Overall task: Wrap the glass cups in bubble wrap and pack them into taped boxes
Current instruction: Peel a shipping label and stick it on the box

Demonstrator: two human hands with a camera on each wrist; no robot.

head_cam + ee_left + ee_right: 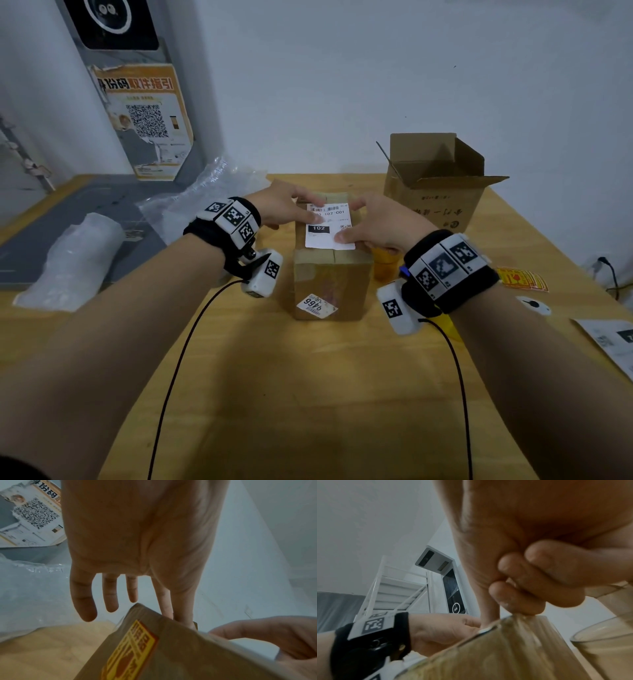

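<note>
A closed, taped cardboard box [330, 284] stands mid-table with a white shipping label [327, 236] lying on its top. My left hand [294, 210] has straight fingers; its index and thumb press the label's far left part, and the other fingers [84, 601] hang free beside the box [180, 655]. My right hand [366, 224] presses the label's near right corner with the thumb. Its index is stretched along the right edge and the other fingers [518, 596] are curled against the box top [505, 655]. An amber glass cup [385, 270] stands just right of the box, partly under my right wrist.
An open cardboard box [442, 185] stands at the back right. Loose bubble wrap [212, 195] and a wrapped bundle [75, 260] lie to the left. Red-yellow stickers [524, 279] and a printed sheet [613, 339] lie at the right edge. A red-yellow sticker [130, 649] is on the box's left side.
</note>
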